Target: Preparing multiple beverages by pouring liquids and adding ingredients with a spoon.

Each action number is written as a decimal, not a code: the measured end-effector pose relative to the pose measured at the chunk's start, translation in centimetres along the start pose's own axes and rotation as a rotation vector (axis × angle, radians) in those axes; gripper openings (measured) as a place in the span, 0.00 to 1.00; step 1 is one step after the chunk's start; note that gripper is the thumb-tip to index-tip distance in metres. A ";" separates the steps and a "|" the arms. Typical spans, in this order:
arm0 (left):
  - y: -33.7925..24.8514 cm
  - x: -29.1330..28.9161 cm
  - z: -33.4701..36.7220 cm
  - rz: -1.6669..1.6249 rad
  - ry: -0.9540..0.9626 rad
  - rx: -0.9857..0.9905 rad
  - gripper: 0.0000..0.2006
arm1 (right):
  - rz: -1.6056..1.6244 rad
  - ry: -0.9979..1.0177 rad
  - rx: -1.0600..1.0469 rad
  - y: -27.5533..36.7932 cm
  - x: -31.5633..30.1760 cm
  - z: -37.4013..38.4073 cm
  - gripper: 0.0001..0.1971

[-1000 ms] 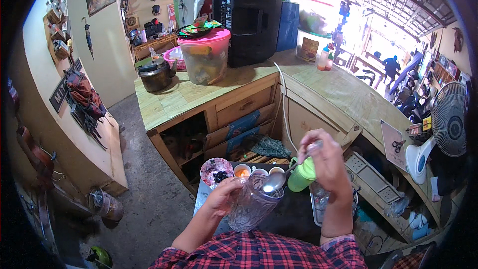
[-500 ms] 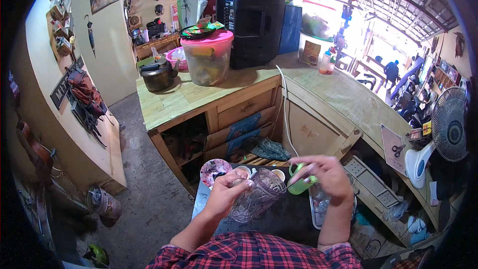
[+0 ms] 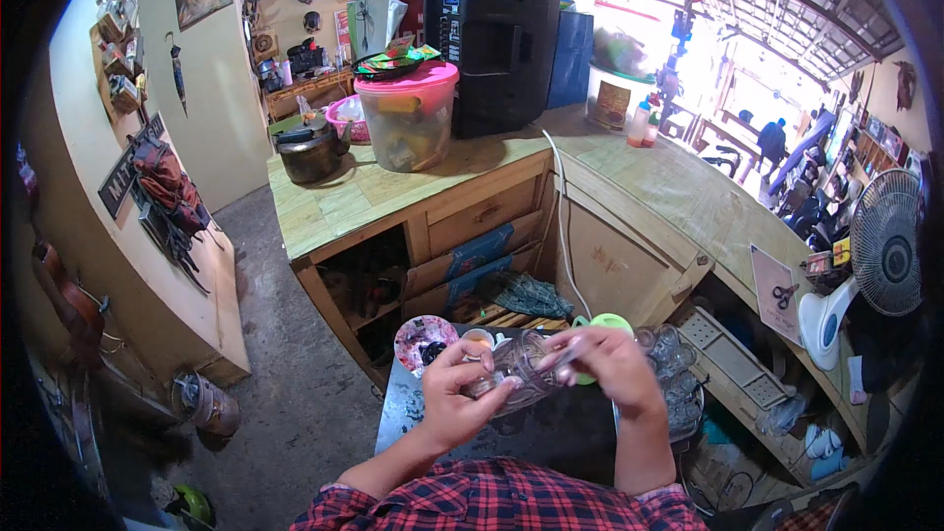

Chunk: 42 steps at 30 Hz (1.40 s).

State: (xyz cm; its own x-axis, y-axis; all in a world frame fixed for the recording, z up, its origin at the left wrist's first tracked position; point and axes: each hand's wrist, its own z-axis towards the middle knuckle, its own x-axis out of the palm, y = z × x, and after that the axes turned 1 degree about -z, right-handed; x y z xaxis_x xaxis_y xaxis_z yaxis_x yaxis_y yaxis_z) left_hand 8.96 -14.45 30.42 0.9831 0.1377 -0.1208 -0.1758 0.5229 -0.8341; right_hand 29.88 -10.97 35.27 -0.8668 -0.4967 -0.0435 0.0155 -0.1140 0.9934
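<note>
- Two hands of yours are seen in the head view, both above the low dark bench (image 3: 398, 418), and the clear vessel (image 3: 529, 395) is between them, in a tilted position.
- Your left hand (image 3: 462, 385) is grasping this vessel from its left side, with the fingers bent around it.
- Your right hand (image 3: 602, 359) is at the right end of the vessel, with bent fingers; the area near the fingertips is blurred, so I cannot tell if it grips something.
- Just behind your right hand, the green lidded container (image 3: 612, 322) is partly covered by it.
- Several clear glasses (image 3: 680, 383) stand close together to the right of your right forearm.
- Behind your left hand there is a plate (image 3: 410, 332) with pink and white colours, carrying one dark thing (image 3: 430, 352), and a small cup (image 3: 479, 335) stands near it.
- Farther away, the large wooden bench (image 3: 339, 206) carries a dark pot (image 3: 310, 154), a bucket with pink lid (image 3: 405, 128), a black loudspeaker (image 3: 482, 88) and, toward the right, scissors (image 3: 783, 296) and a fan (image 3: 888, 246).
</note>
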 end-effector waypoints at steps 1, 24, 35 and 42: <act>0.0 -0.1 -0.2 0.045 -0.031 0.074 0.12 | 0.139 -0.141 -0.010 0.4 -1.0 0.2 0.14; 2.4 0.8 -1.8 0.325 -0.075 0.845 0.15 | 0.182 -0.441 -0.047 -0.9 0.1 -2.6 0.17; 3.1 0.2 -2.4 0.267 -0.058 0.770 0.14 | -0.560 -0.163 -0.383 -1.0 2.0 -1.9 0.10; 2.5 -0.5 -2.1 -0.107 0.039 0.217 0.16 | -0.929 -0.175 -0.505 0.6 1.4 -1.6 0.09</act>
State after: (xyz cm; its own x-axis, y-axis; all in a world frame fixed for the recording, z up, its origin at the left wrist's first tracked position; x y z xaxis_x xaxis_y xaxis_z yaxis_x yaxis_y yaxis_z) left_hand 8.16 -15.00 27.28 0.9972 0.0418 -0.0623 -0.0737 0.7021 -0.7083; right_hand 29.47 -13.11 35.64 -0.7044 0.0936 -0.7036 -0.5171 -0.7467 0.4183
